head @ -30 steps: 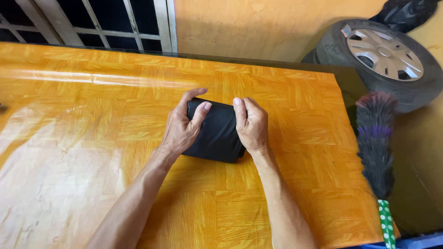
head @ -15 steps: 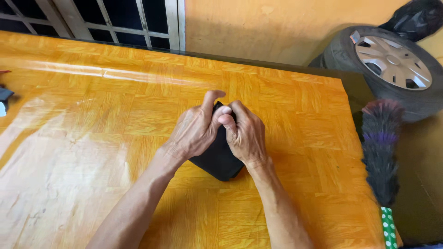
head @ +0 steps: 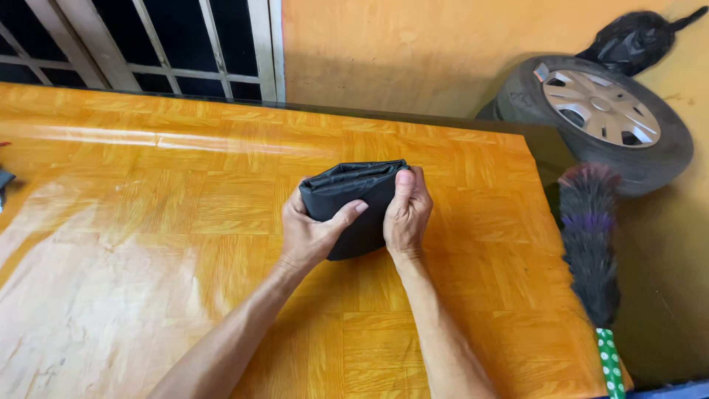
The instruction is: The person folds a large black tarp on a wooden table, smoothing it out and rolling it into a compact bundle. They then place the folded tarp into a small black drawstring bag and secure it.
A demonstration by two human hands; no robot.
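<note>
A folded black piece of cloth or plastic (head: 356, 193) is held just above the orange wood-pattern table (head: 148, 244), with its folded layers facing away from me. My left hand (head: 310, 230) grips its left side, thumb across the front. My right hand (head: 408, 214) grips its right side, thumb up along the edge. Both hands are shut on the bundle near the middle of the table.
A car wheel with a silver hubcap (head: 602, 111) leans on the orange wall at the right, a black bag (head: 628, 41) behind it. A dark feather duster (head: 589, 244) stands off the table's right edge. A barred window (head: 133, 44) is at the far left.
The black bundle lay flat under both palms a second ago. The hands then closed together over it and have now lifted it upright off the table.
</note>
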